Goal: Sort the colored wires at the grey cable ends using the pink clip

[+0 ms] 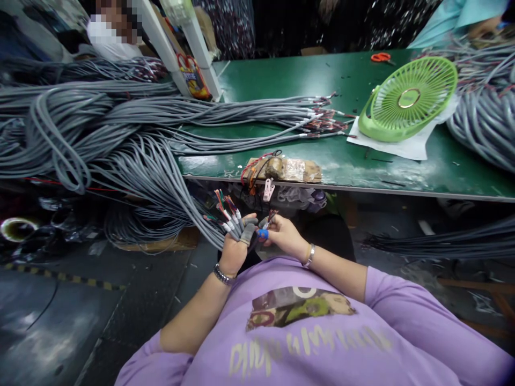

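In the head view my left hand [238,242] is closed round a bunch of grey cables [201,220], whose ends stick up past my fingers. White sleeves and bare coloured wires [225,202] show at those ends. Grey finger covers are on several of its fingers. Close beside it, my right hand [284,236] pinches the end of one cable [269,219] with dark and reddish wires. Blue tape wraps one right finger. Both hands are just below the table's front edge, in front of my body.
A green table [257,75] bears a long heap of grey cables [132,115], a green fan [406,102] and orange-handled scissors [380,57]. At its front edge lies a wooden block [301,170], with a pink clip [268,190] hanging below. Other people stand behind.
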### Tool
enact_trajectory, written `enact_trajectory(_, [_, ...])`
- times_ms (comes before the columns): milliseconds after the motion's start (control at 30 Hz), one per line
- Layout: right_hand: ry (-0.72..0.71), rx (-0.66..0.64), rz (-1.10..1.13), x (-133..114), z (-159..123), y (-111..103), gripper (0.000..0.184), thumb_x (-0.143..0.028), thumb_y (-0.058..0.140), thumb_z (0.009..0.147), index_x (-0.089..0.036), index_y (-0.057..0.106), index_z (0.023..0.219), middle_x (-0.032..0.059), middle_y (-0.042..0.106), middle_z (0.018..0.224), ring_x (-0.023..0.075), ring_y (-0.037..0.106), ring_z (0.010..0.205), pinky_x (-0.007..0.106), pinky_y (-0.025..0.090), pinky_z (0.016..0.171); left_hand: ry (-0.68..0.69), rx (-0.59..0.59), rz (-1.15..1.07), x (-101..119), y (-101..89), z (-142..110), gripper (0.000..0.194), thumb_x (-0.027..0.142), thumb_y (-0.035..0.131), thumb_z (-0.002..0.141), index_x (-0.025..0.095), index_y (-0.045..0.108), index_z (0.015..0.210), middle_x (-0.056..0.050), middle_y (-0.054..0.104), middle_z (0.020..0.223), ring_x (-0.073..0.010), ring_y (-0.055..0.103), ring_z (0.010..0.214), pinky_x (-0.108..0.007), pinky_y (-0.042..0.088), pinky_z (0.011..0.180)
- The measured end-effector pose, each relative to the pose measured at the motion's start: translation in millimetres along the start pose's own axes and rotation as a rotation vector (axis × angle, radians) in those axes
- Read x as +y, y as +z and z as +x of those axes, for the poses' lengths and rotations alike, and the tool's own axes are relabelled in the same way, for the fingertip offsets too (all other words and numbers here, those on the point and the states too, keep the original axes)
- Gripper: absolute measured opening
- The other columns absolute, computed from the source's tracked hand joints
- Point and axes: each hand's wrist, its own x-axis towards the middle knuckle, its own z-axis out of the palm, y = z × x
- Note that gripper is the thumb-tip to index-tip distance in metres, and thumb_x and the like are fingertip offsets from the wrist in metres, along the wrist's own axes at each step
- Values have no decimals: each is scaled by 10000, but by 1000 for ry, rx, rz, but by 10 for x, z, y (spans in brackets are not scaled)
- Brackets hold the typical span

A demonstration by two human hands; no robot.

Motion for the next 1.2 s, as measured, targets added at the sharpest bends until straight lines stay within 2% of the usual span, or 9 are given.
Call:
enact_trajectory(67, [-28, -10, -40, -23, -24, -12, 433, -416, 784, 632, -173, 529, 884, 6, 630, 748, 136, 621, 648, 249, 519, 542, 28, -12, 2, -8, 19, -2, 405, 491, 603, 835, 171, 678, 1072, -61, 720, 929, -182, 654, 859, -313, 507, 816])
enact_trajectory(167, [-215, 28, -248, -86, -70, -35, 317, -394, 748, 686, -172, 586, 844, 30, 605, 829, 129, 575, 694, 261, 507, 604, 47, -72, -4, 13, 22, -15, 396, 511, 616, 818, 168, 699, 997, -81, 716, 1037, -221, 636, 1014, -356, 465, 952])
enact_trajectory(300, [-406, 66, -507, -188, -126, -64, 205, -348, 712, 735, -171, 610, 729, 36, 567, 809, 135, 530, 712, 266, 478, 644, 56, -100, 20, 48, 13, -57, 408, 550, 604, 810, 173, 692, 940, -69, 728, 960, -222, 649, 975, -351, 484, 923])
enact_trajectory(467, [-283, 96, -376, -226, -127, -86, 233, -380, 621, 811, -167, 626, 904, 17, 620, 758, 116, 541, 615, 238, 463, 550, -64, -144, 76, 12, 22, -124, 400, 541, 565, 841, 164, 638, 730, -9, 645, 616, -155, 635, 601, -289, 532, 632])
enact_trajectory(600, [-123, 4, -221, -293, -40, -64, 292, -417, 702, 724, -150, 615, 804, -26, 567, 608, 78, 484, 485, 210, 435, 460, -131, -233, -28, 1, 5, -121, 341, 492, 627, 813, 153, 667, 832, -32, 700, 718, -162, 662, 631, -299, 561, 654])
enact_trajectory(733, [4, -56, -160, -394, 75, -18, 368, -431, 786, 623, -141, 602, 756, -55, 518, 525, 61, 468, 451, 185, 432, 428, -140, -186, -6, 51, -23, -103, 357, 463, 606, 835, 140, 646, 687, -29, 659, 580, -131, 625, 518, -228, 506, 510])
enact_trajectory(833, [13, -23, -89, -398, 94, 6, 406, -435, 804, 594, -152, 582, 783, -63, 508, 531, 63, 461, 441, 187, 433, 403, -112, -140, 17, 82, -28, -119, 365, 427, 584, 860, 146, 617, 630, -12, 620, 514, -102, 587, 462, -193, 449, 452])
enact_trajectory(967, [-23, 17, -53, -353, 13, 6, 388, -429, 779, 629, -158, 577, 820, -57, 525, 570, 62, 463, 464, 182, 416, 418, -117, -100, -65, 94, -14, -128, 300, 417, 625, 832, 140, 652, 720, -32, 685, 614, -123, 639, 534, -202, 483, 489])
enact_trajectory(1200, [-45, -6, -129, -462, 35, -6, 357, -422, 769, 638, -153, 537, 678, -52, 509, 529, 61, 427, 455, 186, 342, 422, -219, -224, -90, 188, 63, -26, 317, 417, 715, 742, 111, 675, 668, -67, 694, 597, -138, 645, 509, -196, 466, 451])
